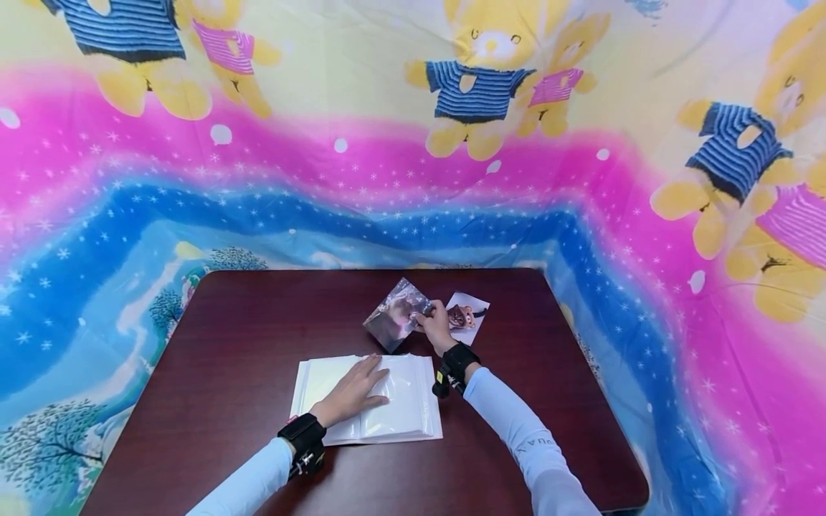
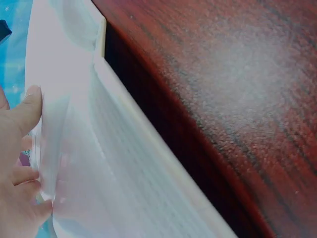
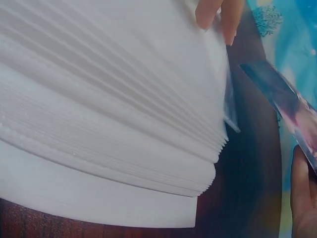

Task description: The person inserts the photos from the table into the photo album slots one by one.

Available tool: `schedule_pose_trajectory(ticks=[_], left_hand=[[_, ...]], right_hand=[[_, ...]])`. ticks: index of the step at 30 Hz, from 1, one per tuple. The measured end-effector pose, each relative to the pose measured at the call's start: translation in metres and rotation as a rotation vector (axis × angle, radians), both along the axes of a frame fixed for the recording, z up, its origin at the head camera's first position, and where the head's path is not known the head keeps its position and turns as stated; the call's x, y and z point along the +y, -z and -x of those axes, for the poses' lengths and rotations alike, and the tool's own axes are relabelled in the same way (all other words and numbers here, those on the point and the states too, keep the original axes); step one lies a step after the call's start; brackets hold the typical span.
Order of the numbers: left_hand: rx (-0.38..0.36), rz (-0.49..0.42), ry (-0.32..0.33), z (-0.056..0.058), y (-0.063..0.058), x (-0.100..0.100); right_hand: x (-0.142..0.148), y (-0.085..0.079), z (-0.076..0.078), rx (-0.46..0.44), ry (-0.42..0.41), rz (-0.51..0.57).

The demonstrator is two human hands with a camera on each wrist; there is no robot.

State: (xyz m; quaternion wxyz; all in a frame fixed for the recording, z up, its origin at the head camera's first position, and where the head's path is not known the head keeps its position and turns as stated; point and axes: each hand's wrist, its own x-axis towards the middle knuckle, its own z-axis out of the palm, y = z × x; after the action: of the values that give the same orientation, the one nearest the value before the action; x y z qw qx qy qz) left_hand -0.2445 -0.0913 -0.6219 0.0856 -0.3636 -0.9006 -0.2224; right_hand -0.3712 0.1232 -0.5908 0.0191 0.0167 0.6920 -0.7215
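Observation:
A photo album (image 1: 408, 398) with clear-sleeved white pages lies spread on the table. My left hand (image 1: 351, 390) rests on its pages near the fold, fingers extended and spread. Beyond the album's far edge, my right hand (image 1: 437, 327) pinches a glossy photo (image 1: 393, 317) by its right side, holding it tilted. The photo's edge and printed face also show at the right of the right wrist view, with the thick stack of sleeves (image 3: 124, 114) beside it. A second photo (image 1: 466, 319), picturing a brown animal figure, lies just right of my right hand, which partly overlaps it.
The dark red wooden table (image 1: 245, 344) has rounded corners. A cloth printed with bears and snowflakes (image 1: 387, 172) hangs around its back and sides. Black cameras are strapped to both wrists.

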Motion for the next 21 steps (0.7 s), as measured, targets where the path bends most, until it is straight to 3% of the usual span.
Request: schedule_pose_trajectory(ticks=[5,11,18,21], left_hand=[[0.044,-0.015,-0.005,-0.001,0.001,0.0],[0.014,-0.013,-0.014,-0.002,0.0,0.0],[-0.012,-0.033,-0.005,-0.003,-0.002,-0.001],[-0.017,-0.027,0.002,-0.003,-0.001,-0.001]], right_hand=[[0.0,0.002,0.0,-0.008,0.015,-0.04],[0.004,0.008,0.0,0.004,-0.038,-0.127],[0.011,0.009,0.002,0.118,-0.114,-0.144],[0.014,0.008,0.004,0.166,-0.164,-0.219]])
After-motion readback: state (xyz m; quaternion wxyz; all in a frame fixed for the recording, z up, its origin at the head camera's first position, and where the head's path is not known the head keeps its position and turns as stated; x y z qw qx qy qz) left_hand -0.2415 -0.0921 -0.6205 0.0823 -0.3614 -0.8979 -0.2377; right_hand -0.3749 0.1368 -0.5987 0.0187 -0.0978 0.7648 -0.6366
